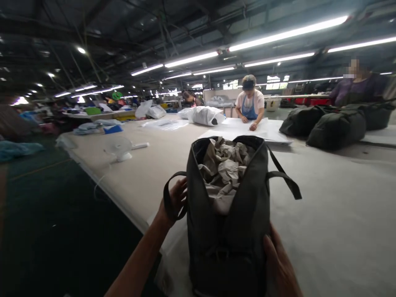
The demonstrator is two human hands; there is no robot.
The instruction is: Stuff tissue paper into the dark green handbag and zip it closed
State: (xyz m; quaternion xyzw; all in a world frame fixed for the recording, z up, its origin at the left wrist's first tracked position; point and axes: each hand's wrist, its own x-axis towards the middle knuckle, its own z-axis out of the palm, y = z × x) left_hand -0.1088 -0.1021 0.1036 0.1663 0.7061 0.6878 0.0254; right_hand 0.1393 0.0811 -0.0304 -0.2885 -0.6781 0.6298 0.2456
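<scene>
The dark fabric bag (228, 241) stands on the pale bench (328, 210), already stuffed with crumpled, creased paper (229, 169); its V-shaped mouth is not yet closed. The left hand (177, 195) is at the looped strap (167, 199), its grip unclear; the right hand (280, 262) lies open against the bag's other side.
</scene>
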